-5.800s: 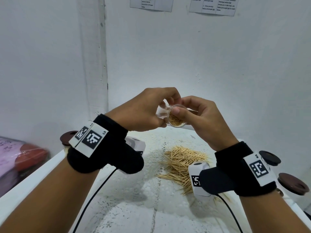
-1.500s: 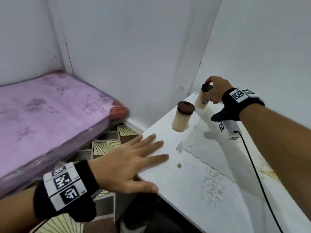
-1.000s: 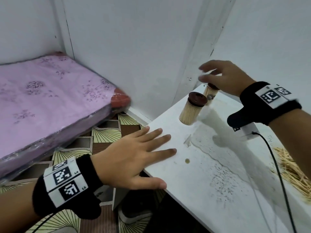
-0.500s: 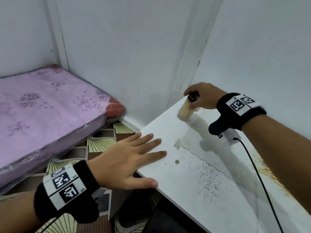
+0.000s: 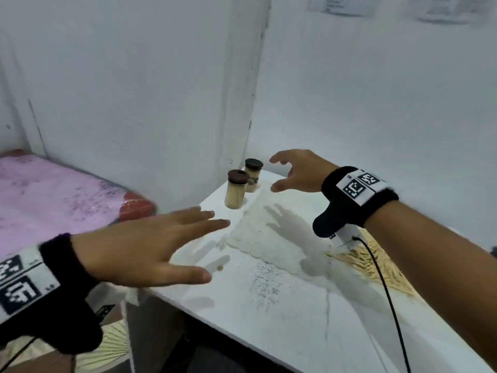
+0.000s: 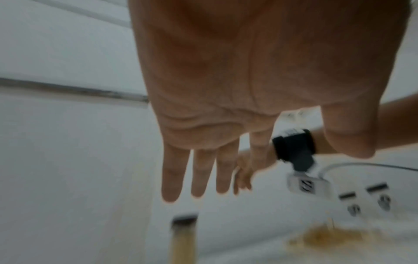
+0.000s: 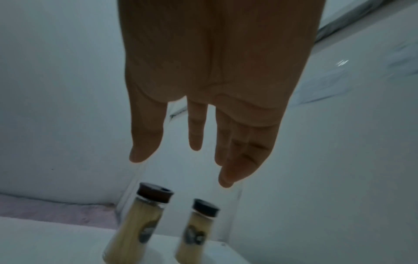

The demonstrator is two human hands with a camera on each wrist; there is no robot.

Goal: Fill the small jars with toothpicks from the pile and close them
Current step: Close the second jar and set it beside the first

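White walls (image 5: pixel 134 76) meet at corner — pink mattress (image 5: pixel 53 195) left, white table (image 5: pixel 269 313) right.

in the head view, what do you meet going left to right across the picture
pink mattress → left hand → nearer capped jar → farther capped jar → right hand → right wristband → toothpick pile

Both bare forearms wear black wristbands (image 5: pixel 359 196) bearing white coded tags, with black cables (image 5: pixel 390 305) trailing.
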